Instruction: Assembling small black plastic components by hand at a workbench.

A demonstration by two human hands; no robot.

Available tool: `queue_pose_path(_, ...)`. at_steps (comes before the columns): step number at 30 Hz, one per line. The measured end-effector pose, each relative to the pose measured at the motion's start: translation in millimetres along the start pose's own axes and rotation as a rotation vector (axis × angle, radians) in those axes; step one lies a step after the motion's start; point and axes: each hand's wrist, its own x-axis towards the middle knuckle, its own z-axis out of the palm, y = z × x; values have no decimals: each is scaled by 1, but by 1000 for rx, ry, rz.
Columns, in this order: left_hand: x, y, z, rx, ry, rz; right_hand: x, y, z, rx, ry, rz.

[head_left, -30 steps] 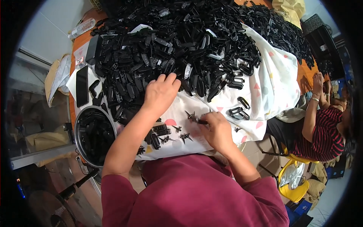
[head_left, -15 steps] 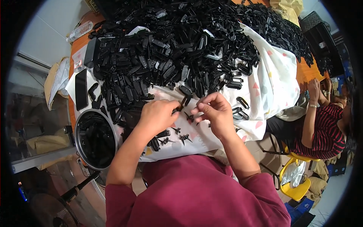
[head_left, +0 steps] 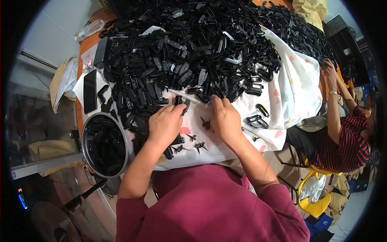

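Note:
My left hand (head_left: 165, 124) is closed round a small black plastic part (head_left: 186, 107) that shows past its fingertips. Just beyond it lies another dark block-like piece. My right hand (head_left: 226, 123) reaches to the near edge of a big heap of black plastic parts (head_left: 161, 60), its fingers drawn together and pointing down. What sits between those fingertips is hidden. On the white patterned cloth between my hands lie several small black spiky pieces (head_left: 200, 147), one of them right beside my right hand. Black loop-shaped parts (head_left: 257, 121) rest to the right of it.
A metal bowl (head_left: 84, 149) with black parts inside stands at the left, near a phone (head_left: 90, 92) and a clear plastic bottle (head_left: 89, 30). Further right, a person in a striped shirt (head_left: 340, 139) works at the table. A yellow chair (head_left: 316, 207) stands below.
My hands have moved apart from each other. The right one has gone forward to the heap's edge, while the left has turned with a black part in it. The other person's arms have reached further forward.

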Motion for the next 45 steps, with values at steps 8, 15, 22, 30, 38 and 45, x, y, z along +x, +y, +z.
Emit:
queue_pose_path(8, 3, 11, 0, 36, 27, -101, 2, -14, -31, 1138, -137, 328)
queue_pose_path(15, -2, 28, -26, -1082, -217, -315, -3, -15, -37, 1607, -245, 432)
queue_pose_path(22, -6, 27, -20, -1113, -4, -45, -14, -29, -32, 2024, -162, 559)
queue_pose_path(30, -6, 32, -28, -1560, -179, -162, -16, -23, -39, 2168, -260, 564)
queue_pose_path(38, 0, 28, -30, -958, 160, 217, -20, -25, -52, 2136, -347, 432)
queue_pose_path(45, -11, 33, -30, -1019, 110, 144, -23, -22, -72, 1697, -353, 521)
